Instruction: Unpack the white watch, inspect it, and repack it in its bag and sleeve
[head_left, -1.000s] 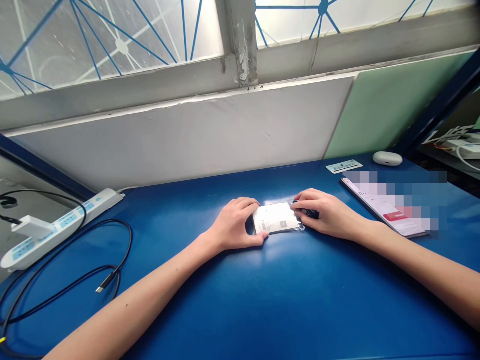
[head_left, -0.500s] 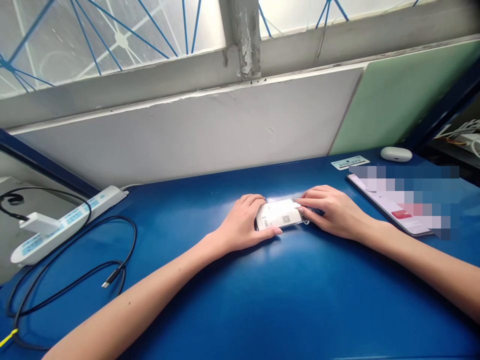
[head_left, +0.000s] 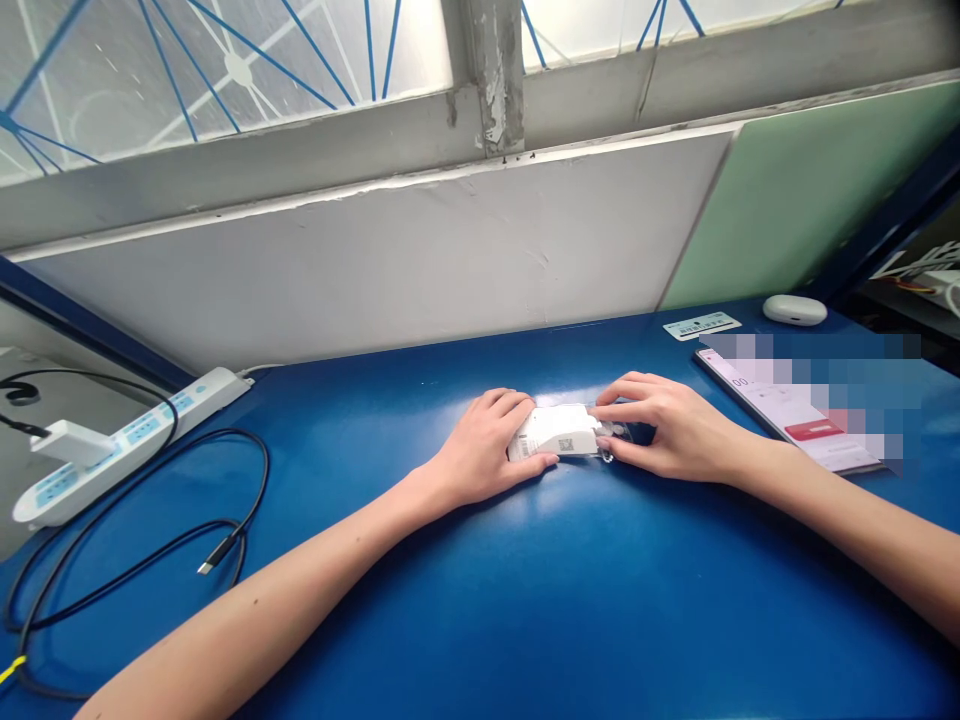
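Note:
A small white box (head_left: 556, 432) with printed codes on its side lies on the blue table in front of me. My left hand (head_left: 496, 438) is closed round its left end, thumb along the near side and fingers over the far side. At the box's right end some crumpled clear plastic (head_left: 616, 431) sticks out. My right hand (head_left: 654, 425) pinches there, with thumb and fingertips on the plastic at the box's edge. Whether the plastic is a wrapper or an insert cannot be made out.
On the left are a white power strip (head_left: 161, 425) with a white charger (head_left: 73, 447) and a looped black cable (head_left: 262, 480). To the right lie a phone (head_left: 814, 430), partly blurred out, a printed card (head_left: 702, 326) and a white rounded case (head_left: 795, 310).
My right hand has shifted slightly right from the box, and more clear plastic shows at that end. The box's near side has tilted a little more into view. My left hand keeps its grip.

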